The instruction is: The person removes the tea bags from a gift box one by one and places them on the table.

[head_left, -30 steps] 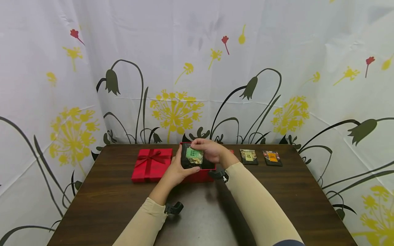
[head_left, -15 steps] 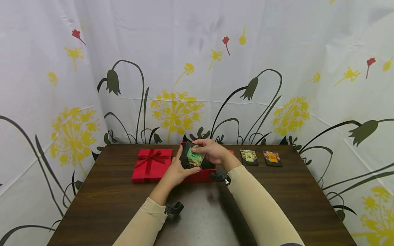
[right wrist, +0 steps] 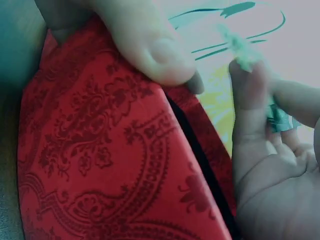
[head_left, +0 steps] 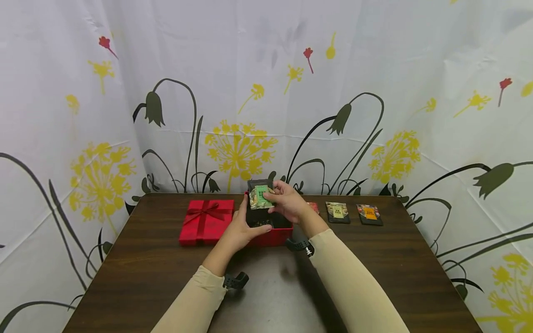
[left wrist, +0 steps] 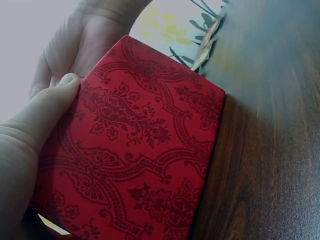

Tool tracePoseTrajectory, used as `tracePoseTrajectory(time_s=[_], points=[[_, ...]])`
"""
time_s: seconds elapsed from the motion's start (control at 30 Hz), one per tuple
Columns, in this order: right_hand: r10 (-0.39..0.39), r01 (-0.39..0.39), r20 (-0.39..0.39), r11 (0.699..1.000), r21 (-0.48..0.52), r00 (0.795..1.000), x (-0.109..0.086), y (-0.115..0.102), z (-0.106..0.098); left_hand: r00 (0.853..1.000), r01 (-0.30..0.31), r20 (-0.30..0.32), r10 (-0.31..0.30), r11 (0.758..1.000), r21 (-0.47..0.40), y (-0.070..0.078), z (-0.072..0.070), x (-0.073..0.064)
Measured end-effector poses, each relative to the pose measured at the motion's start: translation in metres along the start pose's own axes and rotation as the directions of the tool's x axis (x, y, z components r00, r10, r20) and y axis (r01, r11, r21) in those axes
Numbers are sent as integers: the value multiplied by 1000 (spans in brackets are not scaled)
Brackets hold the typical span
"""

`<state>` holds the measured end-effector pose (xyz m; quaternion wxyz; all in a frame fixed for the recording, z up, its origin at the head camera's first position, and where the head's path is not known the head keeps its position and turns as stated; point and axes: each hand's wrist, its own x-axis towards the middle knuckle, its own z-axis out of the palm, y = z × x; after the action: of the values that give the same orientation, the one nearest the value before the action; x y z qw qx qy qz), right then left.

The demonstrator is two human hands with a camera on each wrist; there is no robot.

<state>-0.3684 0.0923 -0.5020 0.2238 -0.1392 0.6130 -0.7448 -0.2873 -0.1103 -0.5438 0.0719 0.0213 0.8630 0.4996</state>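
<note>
In the head view a black packet with a green label point(head_left: 259, 199) is held up over the back of a red patterned box point(head_left: 269, 238). My right hand point(head_left: 288, 202) pinches the packet at its right edge, thumb in front. My left hand point(head_left: 241, 226) grips the box's left part, with its thumb over the front rim. The left wrist view shows the box's patterned side point(left wrist: 130, 135) close up. Part of the packet point(right wrist: 278, 119) peeks out between right-hand fingers in the right wrist view. Dark contents inside the box are mostly hidden by the hands and packet.
Left of the box lies a red lid with a ribbon bow point(head_left: 207, 222). To the right are a packet with a yellow label point(head_left: 337, 212), one with an orange label point(head_left: 369, 214), and a reddish one point(head_left: 313, 208) partly behind my right arm. A printed curtain point(head_left: 266, 92) hangs behind the table.
My right hand has lifted the green-labelled packet up and back from inside the box, straightening it from a tilt. My left hand has kept its grip on the box.
</note>
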Motion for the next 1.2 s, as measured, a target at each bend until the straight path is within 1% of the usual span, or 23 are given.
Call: tracePoseTrajectory(time_s=[0.1, 0.17, 0.27, 0.33, 0.43, 0.5, 0.57, 0.67, 0.77, 1.0, 1.1, 1.2], points=[[-40, 41, -39, 999, 10, 998, -7, -1, 1, 1000, 13, 7, -13, 1000, 7, 1, 0, 0], [-69, 69, -78, 998, -3, 995, -13, -3, 1, 1000, 18, 10, -18, 1000, 4, 2, 0, -1], [-116, 117, -141, 993, -2, 983, -25, -6, 2, 1000, 17, 7, -17, 1000, -2, 2, 1, -1], [-167, 171, -169, 985, 15, 971, -33, -9, 1, 1000, 12, 5, -12, 1000, -4, 2, 1, -2], [-262, 274, -210, 961, 30, 942, -44, -12, 0, 1000, 10, 2, -10, 1000, -5, 1, 1, -2], [-323, 334, -239, 942, 8, 916, -52, -12, -3, 1000, 9, 2, -9, 1000, -9, 1, 1, -2], [-358, 364, -285, 931, -34, 889, -58, -10, -5, 1000, 11, 0, -11, 1000, -10, 0, 1, -1], [-357, 359, -358, 931, -65, 863, -69, -7, -9, 1000, 8, -5, -8, 1000, -4, 0, 0, -1], [-338, 342, -413, 937, -67, 846, -82, -2, -15, 1000, 6, -8, -6, 1000, -2, 0, 1, -2], [-331, 293, -476, 943, -155, 815, -109, 11, -31, 1000, 14, -5, -14, 1000, -6, -1, 1, -2], [-342, 292, -498, 940, -178, 797, -119, 16, -38, 1000, 15, -5, -15, 1000, -10, 0, 1, -1], [-343, 281, -509, 939, -197, 790, -128, 22, -43, 1000, 10, -6, -10, 1000, -9, 0, 1, -2]])
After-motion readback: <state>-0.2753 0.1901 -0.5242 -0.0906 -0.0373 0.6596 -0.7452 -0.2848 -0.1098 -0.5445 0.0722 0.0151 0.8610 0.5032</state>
